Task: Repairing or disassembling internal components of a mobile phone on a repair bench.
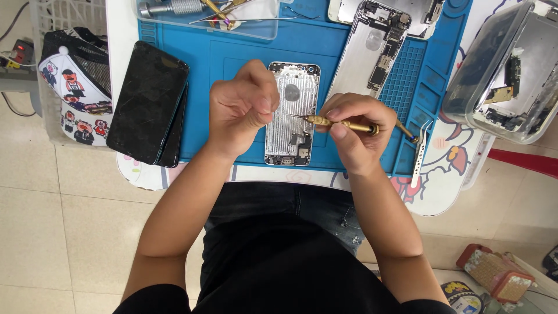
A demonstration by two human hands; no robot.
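Observation:
An opened silver phone housing [292,99] lies face up on the blue work mat [221,58], straight ahead of me. My left hand [241,107] is curled at the housing's left edge, fingertips pinched together; whether something small is between them is hidden. My right hand [354,131] grips a gold precision screwdriver [343,124], held nearly level, its tip pointing left over the middle of the housing.
Stacked black cracked phone screens [150,103] lie at the mat's left. A second stripped phone frame [375,49] lies at the upper right. White tweezers [419,152] rest at the right edge. Clear trays hold tools [203,11] and phone parts [511,75].

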